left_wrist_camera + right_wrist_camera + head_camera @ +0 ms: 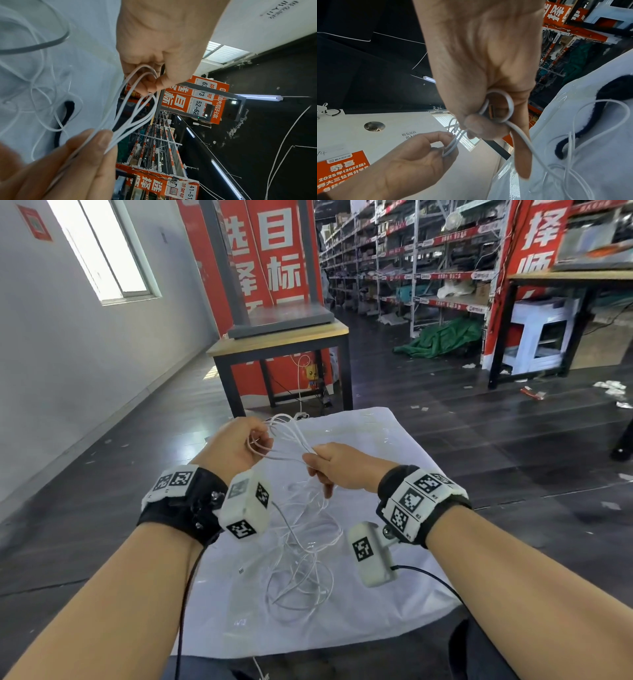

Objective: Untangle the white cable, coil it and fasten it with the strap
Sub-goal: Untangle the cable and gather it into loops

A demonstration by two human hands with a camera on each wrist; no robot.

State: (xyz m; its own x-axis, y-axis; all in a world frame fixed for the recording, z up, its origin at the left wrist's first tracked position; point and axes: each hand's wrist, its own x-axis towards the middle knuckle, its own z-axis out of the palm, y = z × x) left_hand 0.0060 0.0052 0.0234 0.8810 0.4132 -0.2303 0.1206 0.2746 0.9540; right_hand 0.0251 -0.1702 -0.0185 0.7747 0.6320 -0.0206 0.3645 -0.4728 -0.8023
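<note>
The coiling step is judged to be in hand, with much of the untangling not yet done. Several loops of the white cable [291,440] are held stretched between the two hands above a white plastic sheet [394,446] spread over the person's lap. The left hand [236,445] is closed on one end of the loop bundle, the strands being pinched between thumb and fingers, as is shown in the right wrist view [426,152]. The right hand [337,467] is closed on the other end, the strands being pinched between thumb and forefinger while one small loop is caught at the palm [500,106].

The long axis of the gathered loops runs roughly from hand to hand, left to right across the body, sloping slightly down toward the right hand. From the right hand the rest of the cable hangs down and lies as a loose tangle [301,570] on the sheet, near the person's knees. A small connector [241,570] is seen on the sheet just beside the tangle.

A dark strap [583,121] lies on the sheet, partly under the slack strands; it is not yet in use.

The next move is judged to call for more slack to be drawn up from the tangle and laid as a further loop, without the held loops being released. Snagging of crossed strands is a likely risk.
</note>
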